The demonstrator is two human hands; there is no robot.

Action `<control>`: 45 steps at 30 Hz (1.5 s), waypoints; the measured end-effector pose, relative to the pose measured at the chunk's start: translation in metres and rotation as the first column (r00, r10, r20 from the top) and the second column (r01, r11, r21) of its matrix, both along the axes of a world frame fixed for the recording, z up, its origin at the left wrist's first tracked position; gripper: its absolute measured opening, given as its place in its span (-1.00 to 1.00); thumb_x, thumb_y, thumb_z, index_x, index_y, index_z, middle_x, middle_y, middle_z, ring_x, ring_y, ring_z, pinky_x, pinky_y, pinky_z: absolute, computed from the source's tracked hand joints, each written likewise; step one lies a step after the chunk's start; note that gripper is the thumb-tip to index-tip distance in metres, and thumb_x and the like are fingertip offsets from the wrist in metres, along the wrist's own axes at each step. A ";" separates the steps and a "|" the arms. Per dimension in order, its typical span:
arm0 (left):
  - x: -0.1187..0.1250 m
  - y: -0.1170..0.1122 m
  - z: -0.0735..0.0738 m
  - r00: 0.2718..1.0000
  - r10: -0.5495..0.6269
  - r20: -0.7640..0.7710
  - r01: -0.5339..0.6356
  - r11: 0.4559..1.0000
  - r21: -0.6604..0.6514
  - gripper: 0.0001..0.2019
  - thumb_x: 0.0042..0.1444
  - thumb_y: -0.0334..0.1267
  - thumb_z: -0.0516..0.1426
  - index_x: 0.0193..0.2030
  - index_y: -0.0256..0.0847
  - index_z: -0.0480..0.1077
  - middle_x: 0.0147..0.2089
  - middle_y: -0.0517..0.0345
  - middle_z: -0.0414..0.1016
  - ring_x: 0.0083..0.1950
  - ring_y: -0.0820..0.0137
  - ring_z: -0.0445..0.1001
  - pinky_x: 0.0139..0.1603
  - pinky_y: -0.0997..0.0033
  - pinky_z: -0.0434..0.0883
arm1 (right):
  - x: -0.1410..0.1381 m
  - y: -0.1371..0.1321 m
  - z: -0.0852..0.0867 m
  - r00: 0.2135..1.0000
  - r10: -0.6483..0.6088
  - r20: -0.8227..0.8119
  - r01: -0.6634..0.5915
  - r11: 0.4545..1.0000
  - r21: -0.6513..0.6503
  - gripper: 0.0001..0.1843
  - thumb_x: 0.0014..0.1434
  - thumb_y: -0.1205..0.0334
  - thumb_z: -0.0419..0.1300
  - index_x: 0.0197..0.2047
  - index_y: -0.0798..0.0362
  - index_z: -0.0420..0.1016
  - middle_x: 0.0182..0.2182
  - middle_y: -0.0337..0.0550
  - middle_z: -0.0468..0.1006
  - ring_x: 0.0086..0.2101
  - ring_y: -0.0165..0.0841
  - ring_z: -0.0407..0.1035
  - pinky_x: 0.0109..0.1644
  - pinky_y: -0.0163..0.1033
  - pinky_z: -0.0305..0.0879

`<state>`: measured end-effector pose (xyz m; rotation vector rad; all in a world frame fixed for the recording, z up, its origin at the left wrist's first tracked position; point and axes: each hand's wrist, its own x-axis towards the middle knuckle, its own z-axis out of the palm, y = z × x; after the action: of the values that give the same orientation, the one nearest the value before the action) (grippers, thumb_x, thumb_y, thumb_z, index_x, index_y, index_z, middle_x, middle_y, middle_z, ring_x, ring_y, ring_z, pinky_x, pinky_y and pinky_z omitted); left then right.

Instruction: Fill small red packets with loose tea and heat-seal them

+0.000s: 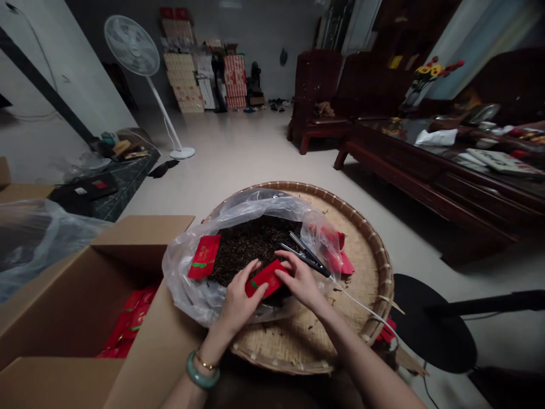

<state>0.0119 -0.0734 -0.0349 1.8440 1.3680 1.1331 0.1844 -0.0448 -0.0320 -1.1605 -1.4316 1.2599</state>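
Between my two hands is a small red packet [269, 279] with a green mark, held over an open clear plastic bag [187, 289] of dark loose tea leaves [255, 241]. My left hand [242, 295] grips the packet's left end, thumb on its face. At its right end, the fingers of my right hand [301, 279] are closed on it. Just beyond my right hand lies a black hair-straightener-like sealer [313, 262], its jaws apart and a white cord trailing off. Another red packet [205, 257] rests on the left of the bag.
The bag sits in a round woven bamboo tray [361, 250], with more red packets [340, 250] at its right. An open cardboard box [145, 341] holding several red packets stands left. A black round base [438, 324] is at right; a white fan [159, 108] stands farther back.
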 end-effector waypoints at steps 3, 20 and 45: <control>0.001 0.003 0.004 0.988 0.036 0.150 0.015 0.947 -0.322 -0.76 0.01 -0.24 0.19 -0.16 -0.19 0.51 -0.19 0.05 0.61 -0.20 0.24 0.57 -0.13 0.30 0.49 | 0.001 -0.003 0.005 0.984 -0.054 0.173 0.032 0.991 0.128 -0.63 0.09 0.24 0.13 0.00 0.02 0.39 -0.25 -0.09 0.58 -0.27 -0.27 0.46 -0.15 -0.15 0.38; 0.024 -0.003 0.001 0.758 0.281 0.589 0.082 0.855 -0.513 -0.66 -0.20 -0.14 0.32 -0.30 -0.33 0.49 -0.41 0.08 0.61 -0.45 0.39 0.53 -0.37 0.46 0.49 | -0.013 -0.015 0.000 0.816 -0.397 0.421 0.043 0.767 0.640 -0.57 0.27 0.33 -0.01 0.19 0.06 0.28 0.01 0.09 0.43 0.00 -0.21 0.34 0.04 -0.06 0.37; 0.015 -0.003 -0.005 0.912 0.232 0.340 -0.115 0.937 -0.330 -0.83 -0.07 -0.25 0.22 -0.32 -0.25 0.53 -0.34 0.07 0.61 -0.33 0.33 0.56 -0.27 0.42 0.49 | 0.000 -0.012 0.013 0.795 -0.401 0.455 0.114 0.835 0.538 -0.88 0.10 0.21 0.24 -0.42 0.06 0.47 -0.41 -0.11 0.40 -0.32 -0.27 0.26 -0.28 -0.16 0.30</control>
<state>0.0268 -0.0762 -0.0398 1.2305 1.4065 1.2112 0.1848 -0.0572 -0.0195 -1.3604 -1.7856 0.3078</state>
